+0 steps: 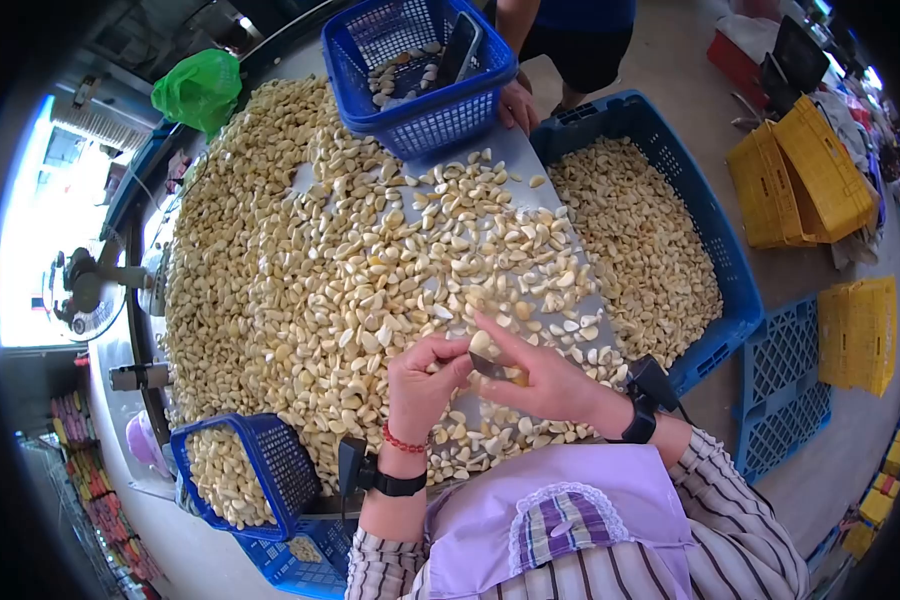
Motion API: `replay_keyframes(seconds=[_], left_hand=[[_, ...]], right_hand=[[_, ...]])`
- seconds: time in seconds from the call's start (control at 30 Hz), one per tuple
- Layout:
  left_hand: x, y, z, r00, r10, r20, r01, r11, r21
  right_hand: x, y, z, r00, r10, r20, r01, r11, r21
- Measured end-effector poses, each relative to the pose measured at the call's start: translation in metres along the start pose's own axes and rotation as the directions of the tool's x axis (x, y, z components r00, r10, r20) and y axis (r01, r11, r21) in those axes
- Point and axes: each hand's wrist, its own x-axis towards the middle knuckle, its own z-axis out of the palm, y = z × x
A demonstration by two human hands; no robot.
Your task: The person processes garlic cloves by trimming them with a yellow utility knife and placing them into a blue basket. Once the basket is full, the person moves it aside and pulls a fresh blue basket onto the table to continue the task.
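Note:
Many pale, cream-coloured pieces [360,290] lie heaped across a metal table. Over the near part of the heap, my two hands are close together. My right hand [535,378] is closed round a small knife [488,367], its short blade pointing toward my left hand. A pale piece [483,343] is between the hands, by the blade. My left hand [427,375] has its fingers pinched together near the blade; what they hold, if anything, is hidden.
A blue basket [425,125] holding a phone stands at the far edge, beside another person's hand [517,105]. A large blue crate [735,290] of pieces is at the right. A smaller blue basket [288,470] is at the near left, a green bag [198,90] at the far left.

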Motion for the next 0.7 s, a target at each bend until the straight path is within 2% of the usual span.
replay_keyframes(seconds=[0.03,0.17,0.23,0.27,0.37,0.43,0.5,0.57,0.6,0.63,0.67,0.7], left_hand=[[-0.002,-0.001,-0.002,0.998,0.058,0.018,-0.058,0.998,-0.017],[-0.008,-0.01,-0.004,0.994,0.111,0.013,-0.112,0.993,0.04],[-0.012,-0.011,-0.005,0.994,0.105,0.006,-0.105,0.994,0.035],[-0.013,-0.013,-0.007,0.993,0.114,0.022,-0.115,0.993,0.041],[-0.019,-0.016,-0.006,0.989,0.145,0.028,-0.145,0.989,0.029],[-0.023,-0.016,-0.003,0.946,0.322,0.036,-0.324,0.94,0.111],[-0.028,-0.014,-0.002,0.948,0.317,0.031,-0.319,0.945,0.078],[-0.035,-0.01,-0.001,0.951,0.309,0.013,-0.309,0.95,0.048],[-0.041,-0.005,0.001,0.987,0.16,-0.03,-0.163,0.975,-0.152],[-0.047,-0.003,0.0,0.999,0.005,-0.045,-0.021,0.936,-0.353],[-0.054,-0.006,-0.007,0.993,-0.101,-0.067,0.057,0.876,-0.479],[-0.061,-0.01,-0.018,0.994,0.003,-0.111,-0.065,0.822,-0.566]], right_hand=[[-0.001,0.001,0.0,1.0,-0.017,0.026,0.015,0.999,0.042],[-0.007,-0.002,0.003,0.998,-0.043,0.047,0.041,0.998,0.046],[-0.013,-0.003,0.003,0.996,0.029,0.082,-0.042,0.987,0.154],[-0.016,-0.005,0.004,0.994,0.056,0.098,-0.081,0.957,0.277],[-0.021,-0.015,0.003,0.986,0.092,0.142,-0.124,0.964,0.236],[-0.022,-0.008,0.007,0.992,0.059,0.115,-0.078,0.981,0.175],[-0.023,-0.004,0.01,0.995,0.022,0.097,-0.033,0.993,0.111],[-0.023,-0.004,0.013,0.998,-0.057,0.04,0.059,0.997,-0.045],[-0.023,-0.006,0.016,0.996,-0.061,0.06,0.064,0.997,-0.047],[-0.024,-0.009,0.021,0.999,0.001,0.046,-0.005,0.995,0.099],[-0.023,-0.011,0.024,0.997,0.067,0.042,-0.075,0.967,0.243],[-0.022,-0.01,0.025,0.996,0.063,0.062,-0.076,0.968,0.241]])
